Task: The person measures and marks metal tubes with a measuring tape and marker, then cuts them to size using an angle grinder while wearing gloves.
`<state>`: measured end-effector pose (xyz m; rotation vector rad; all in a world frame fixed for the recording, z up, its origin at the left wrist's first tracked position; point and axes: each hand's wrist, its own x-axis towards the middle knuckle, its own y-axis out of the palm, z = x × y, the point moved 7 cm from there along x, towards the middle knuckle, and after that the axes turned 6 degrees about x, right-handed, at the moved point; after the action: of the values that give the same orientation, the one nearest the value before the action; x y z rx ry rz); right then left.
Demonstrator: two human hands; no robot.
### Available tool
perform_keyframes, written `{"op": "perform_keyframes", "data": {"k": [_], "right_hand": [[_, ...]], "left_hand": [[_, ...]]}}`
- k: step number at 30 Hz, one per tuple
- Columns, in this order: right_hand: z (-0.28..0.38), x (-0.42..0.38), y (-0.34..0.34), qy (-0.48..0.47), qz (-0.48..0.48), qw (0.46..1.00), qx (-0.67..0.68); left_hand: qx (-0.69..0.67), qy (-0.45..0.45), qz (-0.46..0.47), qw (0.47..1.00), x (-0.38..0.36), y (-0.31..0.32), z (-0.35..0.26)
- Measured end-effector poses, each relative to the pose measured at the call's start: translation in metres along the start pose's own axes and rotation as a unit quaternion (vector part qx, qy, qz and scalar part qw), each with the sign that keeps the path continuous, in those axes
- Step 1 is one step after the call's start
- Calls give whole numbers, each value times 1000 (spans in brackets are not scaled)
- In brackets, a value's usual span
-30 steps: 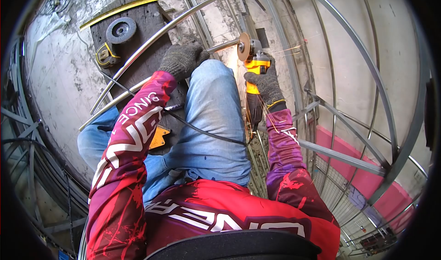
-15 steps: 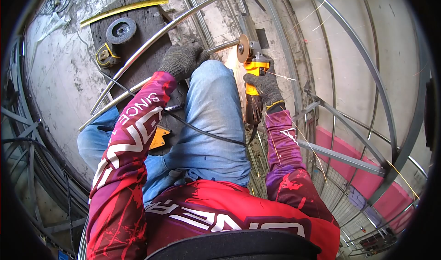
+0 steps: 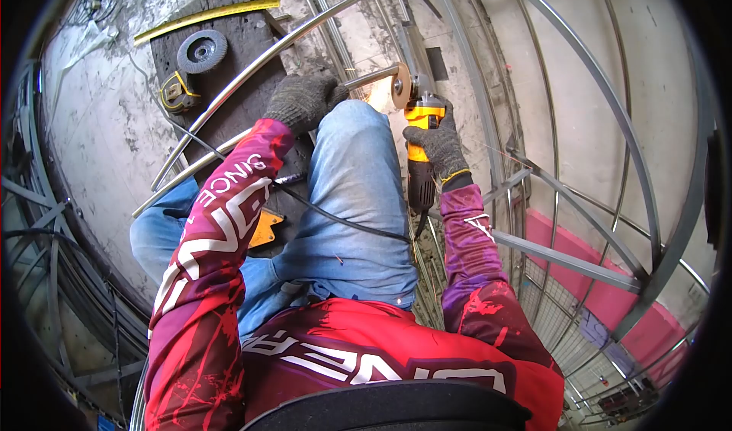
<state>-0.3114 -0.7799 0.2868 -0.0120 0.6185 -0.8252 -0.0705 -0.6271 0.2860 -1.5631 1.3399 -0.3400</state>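
Note:
My left hand, in a dark grey glove, is closed around a metal tube whose far end points right. Gloved as well, my right hand grips a yellow and black angle grinder. The grinder's thin brown disc stands at the tube's right end; whether the two touch is unclear. Below the disc the floor glows faintly. A black cord crosses my jeans.
On a dark wooden board lie a yellow ruler, a flap disc and a tape measure. A long curved tube crosses it. An orange angled piece lies by my leg. Metal frames stand at the right.
The long sparks at the right have mostly gone. The grinder and my right hand have shifted slightly left, with the disc a little lower. My left hand stays in place.

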Motion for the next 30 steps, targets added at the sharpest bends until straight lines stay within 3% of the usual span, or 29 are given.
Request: {"op": "perform_keyframes", "data": {"k": [8,15,18,30], "right_hand": [[-3,0,1,45,-5,999,5],[-15,7,-2,28,-3,999,-25],[-22,7,0,50,1,998,34],[-31,12,-2,77,-1,997,-27]], "left_hand": [[0,4,11,1000,0,1,0],[2,3,-3,1000,1,2,1],[-1,4,-2,1000,1,3,1],[-2,6,-3,1000,0,1,-1]]}}
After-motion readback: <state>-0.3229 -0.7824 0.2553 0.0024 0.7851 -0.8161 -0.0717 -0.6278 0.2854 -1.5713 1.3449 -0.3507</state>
